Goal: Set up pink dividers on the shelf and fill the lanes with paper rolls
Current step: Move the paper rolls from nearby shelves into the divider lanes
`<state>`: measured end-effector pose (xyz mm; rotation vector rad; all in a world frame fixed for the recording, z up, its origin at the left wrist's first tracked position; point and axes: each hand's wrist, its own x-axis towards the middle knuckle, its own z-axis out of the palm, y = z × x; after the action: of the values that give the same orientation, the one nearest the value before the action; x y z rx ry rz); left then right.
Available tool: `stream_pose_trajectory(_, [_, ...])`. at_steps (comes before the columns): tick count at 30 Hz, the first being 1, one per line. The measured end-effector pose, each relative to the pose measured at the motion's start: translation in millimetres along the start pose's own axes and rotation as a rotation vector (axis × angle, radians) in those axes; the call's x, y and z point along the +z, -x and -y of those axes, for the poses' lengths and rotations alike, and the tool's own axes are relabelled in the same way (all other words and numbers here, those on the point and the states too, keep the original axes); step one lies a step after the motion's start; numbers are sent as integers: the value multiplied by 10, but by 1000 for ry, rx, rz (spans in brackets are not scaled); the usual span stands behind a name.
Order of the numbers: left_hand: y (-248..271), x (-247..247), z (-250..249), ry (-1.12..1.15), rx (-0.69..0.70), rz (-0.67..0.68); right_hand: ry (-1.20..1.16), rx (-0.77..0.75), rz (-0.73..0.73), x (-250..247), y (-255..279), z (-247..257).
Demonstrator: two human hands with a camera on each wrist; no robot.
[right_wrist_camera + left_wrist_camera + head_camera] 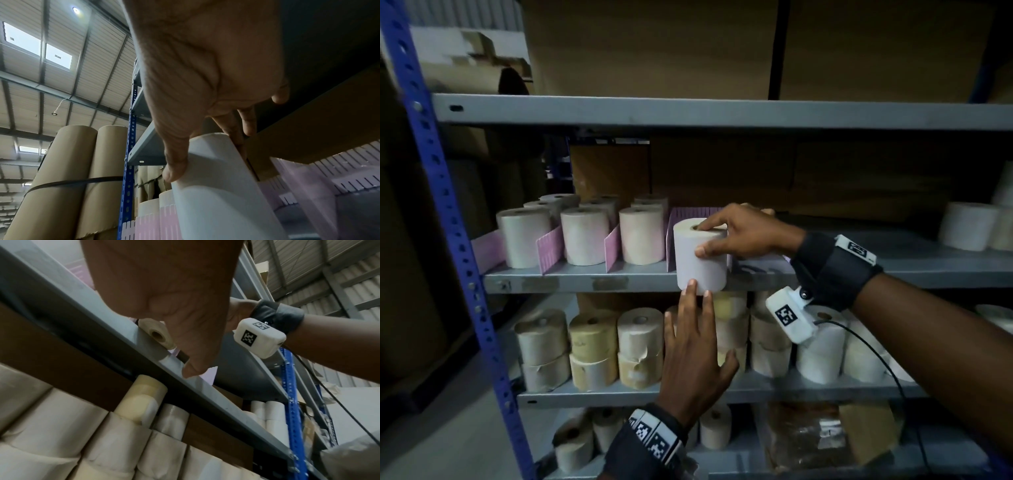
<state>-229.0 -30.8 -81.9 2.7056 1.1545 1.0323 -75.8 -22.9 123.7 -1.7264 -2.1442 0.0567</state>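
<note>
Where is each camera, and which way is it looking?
Head: worn on the head, looking forward and down at the shelf; both hands and wristbands show.
Left wrist: under the left hand, looking up past the shelf edge; the right wrist too.
Right wrist: under the right hand, looking up at the roof; its thumb and fingers hold the paper roll.
Shared: head and right wrist views both show that paper roll and the pink dividers.

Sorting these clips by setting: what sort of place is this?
Most likely a warehouse or stockroom: a slotted blue steel rack upright with grey metal shelves, many paper rolls stacked on them, and a corrugated metal roof over big strapped cardboard tubes.
</note>
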Motion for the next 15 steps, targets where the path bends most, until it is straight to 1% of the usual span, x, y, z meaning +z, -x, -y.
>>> stream_pose_trajectory(5, [-239,149,135,-29,-20,17,76,14,34,-16,-242,-169])
stream_pose_trajectory(8, [-389,194,174,-60,-21,37,232,76,61,-35,-400,-258])
stream_pose_trajectory(10, [-510,214,206,-82,-11,63,306,90,66,-61,-509,-310])
stream_pose_trajectory(13, [-680,215,271,-123,-17,101,324,93,115,-98,-661,-373])
stream_pose_trajectory(15, [-742,214,285,-135,-27,90,318,97,161,-119,-782,-406])
